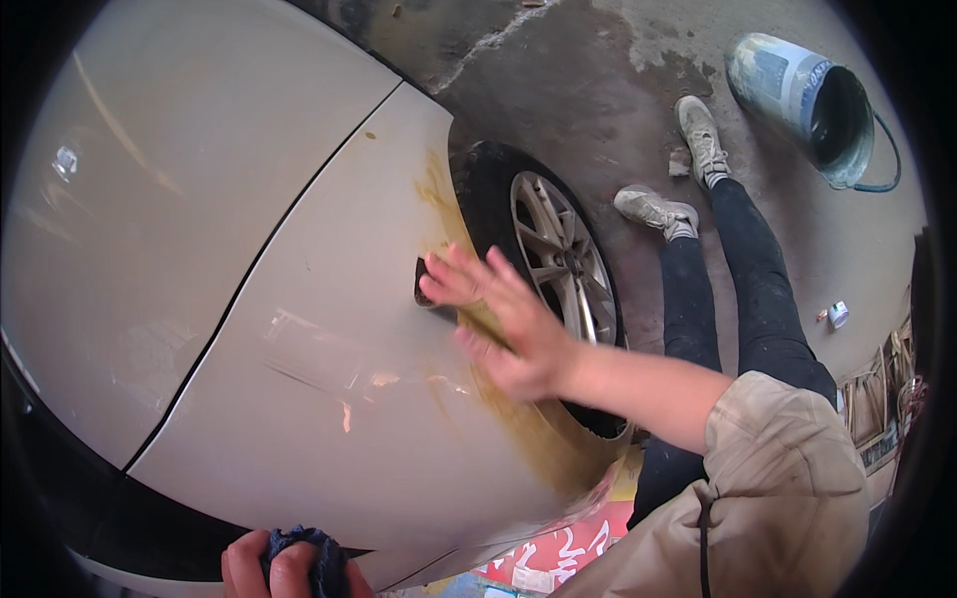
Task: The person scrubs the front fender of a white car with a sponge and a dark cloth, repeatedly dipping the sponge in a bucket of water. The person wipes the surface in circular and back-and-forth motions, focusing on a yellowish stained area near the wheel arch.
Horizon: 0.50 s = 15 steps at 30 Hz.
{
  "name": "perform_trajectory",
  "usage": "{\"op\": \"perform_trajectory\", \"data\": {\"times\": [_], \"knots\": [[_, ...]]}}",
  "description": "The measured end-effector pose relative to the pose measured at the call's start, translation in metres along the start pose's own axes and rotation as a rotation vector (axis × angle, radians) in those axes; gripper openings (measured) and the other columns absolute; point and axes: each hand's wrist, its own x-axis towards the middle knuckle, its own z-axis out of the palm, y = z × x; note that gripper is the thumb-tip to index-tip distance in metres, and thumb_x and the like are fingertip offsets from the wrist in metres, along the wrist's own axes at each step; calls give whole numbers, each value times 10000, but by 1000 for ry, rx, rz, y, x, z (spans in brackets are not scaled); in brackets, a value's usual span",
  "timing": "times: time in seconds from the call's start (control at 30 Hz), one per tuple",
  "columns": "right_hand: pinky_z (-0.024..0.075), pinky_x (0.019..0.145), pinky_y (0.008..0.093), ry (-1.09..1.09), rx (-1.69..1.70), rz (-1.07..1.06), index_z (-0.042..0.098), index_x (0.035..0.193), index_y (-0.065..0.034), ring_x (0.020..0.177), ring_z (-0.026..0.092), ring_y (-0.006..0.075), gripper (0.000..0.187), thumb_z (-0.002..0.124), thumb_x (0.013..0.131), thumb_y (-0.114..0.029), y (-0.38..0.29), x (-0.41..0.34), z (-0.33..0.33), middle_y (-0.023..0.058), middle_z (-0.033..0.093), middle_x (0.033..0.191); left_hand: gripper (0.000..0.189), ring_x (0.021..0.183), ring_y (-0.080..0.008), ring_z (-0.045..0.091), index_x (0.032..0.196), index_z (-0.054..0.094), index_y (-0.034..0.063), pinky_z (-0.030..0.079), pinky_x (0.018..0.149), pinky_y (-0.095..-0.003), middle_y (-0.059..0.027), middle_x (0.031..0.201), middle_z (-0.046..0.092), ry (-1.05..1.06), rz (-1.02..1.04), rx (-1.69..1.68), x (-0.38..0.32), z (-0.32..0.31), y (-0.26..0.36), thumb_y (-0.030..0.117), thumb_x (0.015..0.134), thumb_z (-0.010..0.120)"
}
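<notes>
My right hand [505,321], blurred, lies with its fingers spread over a dark flat piece, possibly sandpaper [424,284], against the pale front fender of a car [299,299]. Part of that piece is hidden beneath the fingers. Yellow-brown smears [523,426] run along the wheel arch edge, above and below this hand. At the bottom left, my left hand [291,564] is closed around a crumpled dark blue cloth [306,557], near the fender's lower edge in the picture and partly cut off by the frame.
The car's tyre and alloy wheel [564,254] stand beside my right forearm. A stained bucket [804,105] lies tipped over on the concrete floor [583,97]. A small white container [838,315] is on the floor at the right. Red printed material [568,549] shows below the bumper.
</notes>
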Motion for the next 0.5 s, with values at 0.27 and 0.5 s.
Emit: {"op": "perform_trajectory", "data": {"times": [0.27, 0.5], "knots": [[140, 1259, 607, 77, 2, 7, 442, 1580, -105, 1571, 305, 346, 580, 550, 1011, -103, 5, 0, -8, 132, 395, 1666, 308, 961, -432, 662, 1026, 719, 100, 571, 783, -487, -205, 1108, 663, -38, -25, 45, 12, -1, 11, 209, 761, 831], [123, 1247, 666, -70, -190, -241, 336, 1650, -159, 1594, 261, 330, 857, 662, 857, -161, 5, -4, -12, 86, 313, 1715, 309, 957, -427, 663, 1022, 715, 103, 571, 777, -489, -203, 1108, 664, -53, -28, 53, 13, -1, 9, 211, 758, 833]]}}
